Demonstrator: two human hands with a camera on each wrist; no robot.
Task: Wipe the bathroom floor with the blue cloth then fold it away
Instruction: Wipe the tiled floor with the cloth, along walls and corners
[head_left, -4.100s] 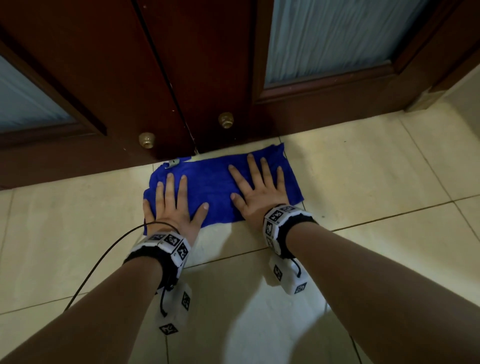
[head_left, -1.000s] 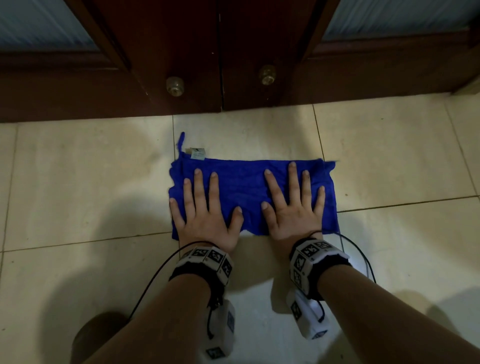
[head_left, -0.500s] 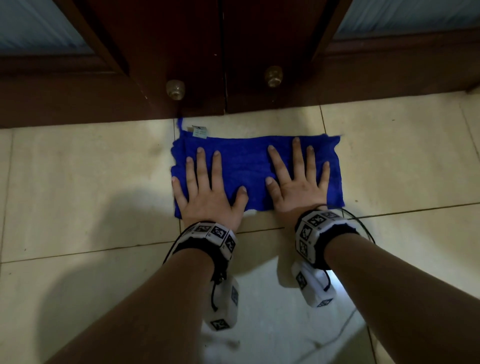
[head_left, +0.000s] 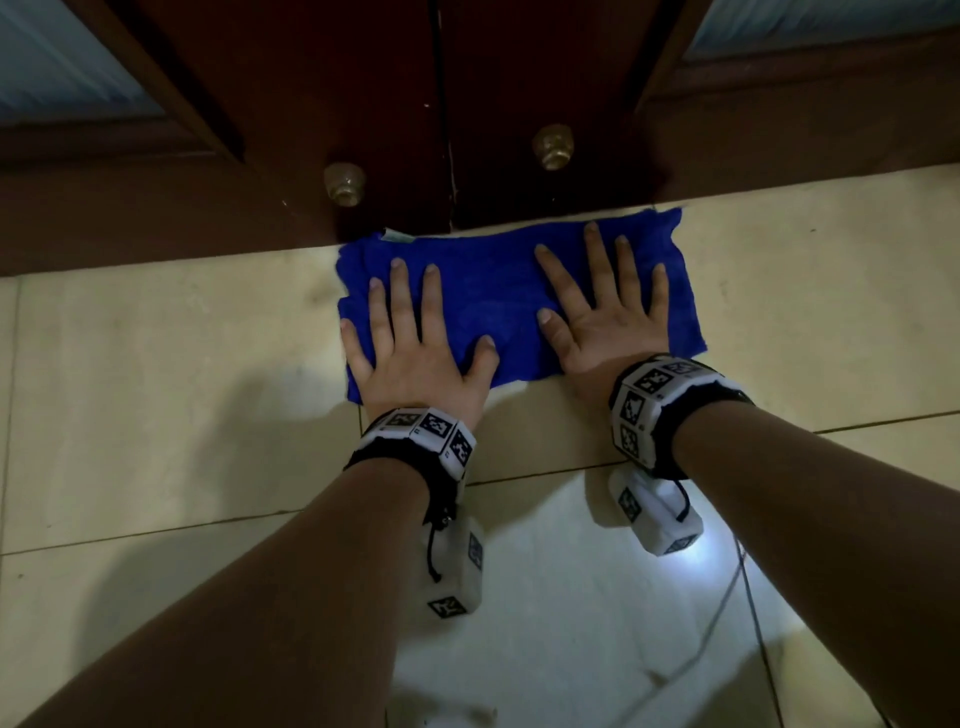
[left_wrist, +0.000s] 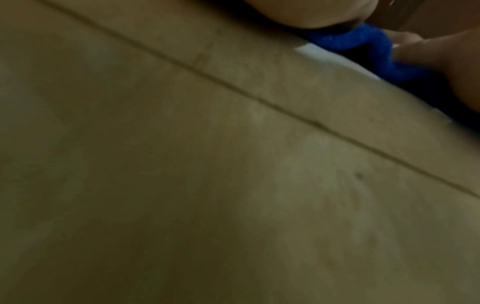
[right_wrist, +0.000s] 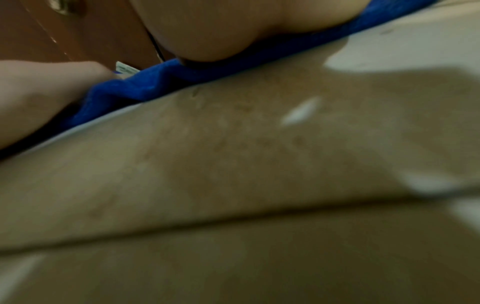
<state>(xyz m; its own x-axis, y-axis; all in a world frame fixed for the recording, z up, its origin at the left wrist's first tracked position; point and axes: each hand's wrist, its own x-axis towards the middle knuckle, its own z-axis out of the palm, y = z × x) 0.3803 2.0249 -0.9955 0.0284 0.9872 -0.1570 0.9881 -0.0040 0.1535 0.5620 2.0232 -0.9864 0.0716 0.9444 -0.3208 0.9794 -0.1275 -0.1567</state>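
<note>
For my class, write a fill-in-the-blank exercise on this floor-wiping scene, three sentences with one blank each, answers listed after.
1. Both hands press flat on the ____ cloth, the left hand and the right hand side by side.
2. The cloth's far edge lies against the base of the wooden ____, below two brass knobs.
3. The fingers of both hands are ____, not curled round the cloth.

Missing words: blue; doors; straight
</note>
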